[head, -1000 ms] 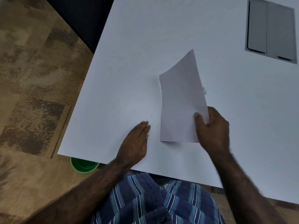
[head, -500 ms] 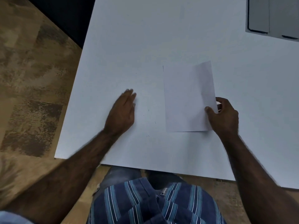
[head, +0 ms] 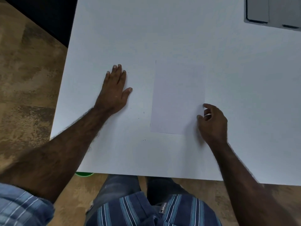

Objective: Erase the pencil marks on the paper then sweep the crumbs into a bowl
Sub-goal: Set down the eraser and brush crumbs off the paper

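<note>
— Paper [head: 177, 98] lies flat on the white table [head: 179, 38], a little right of the middle of the frame, long side running up and down. I can't make out any pencil marks on it.

— And the hands?

— Right hand [head: 213, 123] sits at the sheet's lower right edge, fingers curled. Thumb and forefinger seem to pinch something small and white there, maybe an eraser [head: 207, 114], though it's too small to be sure. The thumb tip touches the paper's edge.

— The other one?

— Left hand [head: 114, 90] is left of the sheet, well apart from it, palm down on the table, fingers straight and close together, thumb spread out toward the paper. It holds nothing.

— Any crumbs?

— A few tiny dark specks [head: 144, 112] on the table between the left hand and the sheet, and a couple more below the paper's lower left corner.

— A bowl?

— Only a sliver of green bowl [head: 84, 174] peeks out under the table's near edge, lower left of the frame, beside the left forearm.

— Anything else?

— A grey panel [head: 273, 12] is set in the table's upper right corner. Mottled brown floor [head: 29, 79] fills the left side, and a striped blue shirt [head: 146, 212] shows along the bottom.
</note>
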`<state>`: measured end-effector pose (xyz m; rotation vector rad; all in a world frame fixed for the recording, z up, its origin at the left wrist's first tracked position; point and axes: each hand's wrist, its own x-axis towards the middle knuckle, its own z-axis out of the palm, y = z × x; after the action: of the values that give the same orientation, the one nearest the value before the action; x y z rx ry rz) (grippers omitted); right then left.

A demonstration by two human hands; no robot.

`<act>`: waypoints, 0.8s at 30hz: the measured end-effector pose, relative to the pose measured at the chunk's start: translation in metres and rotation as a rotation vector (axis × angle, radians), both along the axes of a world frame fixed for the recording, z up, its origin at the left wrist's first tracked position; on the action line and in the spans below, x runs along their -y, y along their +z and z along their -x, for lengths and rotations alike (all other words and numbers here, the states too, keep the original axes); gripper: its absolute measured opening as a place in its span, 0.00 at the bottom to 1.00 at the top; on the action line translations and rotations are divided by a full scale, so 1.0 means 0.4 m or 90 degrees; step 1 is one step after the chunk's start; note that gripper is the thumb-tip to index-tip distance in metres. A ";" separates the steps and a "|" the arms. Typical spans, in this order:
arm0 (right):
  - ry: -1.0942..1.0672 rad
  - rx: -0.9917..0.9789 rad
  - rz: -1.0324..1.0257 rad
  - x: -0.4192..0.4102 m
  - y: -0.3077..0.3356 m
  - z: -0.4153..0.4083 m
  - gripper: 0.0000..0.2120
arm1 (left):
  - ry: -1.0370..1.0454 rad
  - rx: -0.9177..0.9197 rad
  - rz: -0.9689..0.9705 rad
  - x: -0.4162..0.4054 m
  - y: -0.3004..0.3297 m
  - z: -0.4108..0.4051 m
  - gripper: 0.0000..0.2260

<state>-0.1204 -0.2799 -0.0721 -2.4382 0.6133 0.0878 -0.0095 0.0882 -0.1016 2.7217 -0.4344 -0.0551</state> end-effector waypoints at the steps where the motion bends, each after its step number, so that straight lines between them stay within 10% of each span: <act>1: 0.017 0.002 0.005 -0.008 -0.005 0.001 0.20 | 0.001 -0.007 -0.003 0.000 -0.002 0.002 0.29; 24: -0.002 0.097 0.095 0.001 -0.012 -0.255 0.20 | 0.005 -0.010 -0.005 -0.015 -0.030 0.019 0.30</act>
<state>-0.0184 -0.2801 -0.0770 -2.5583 0.5743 -0.1489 -0.0170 0.0942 -0.1138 2.7278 -0.4204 -0.0770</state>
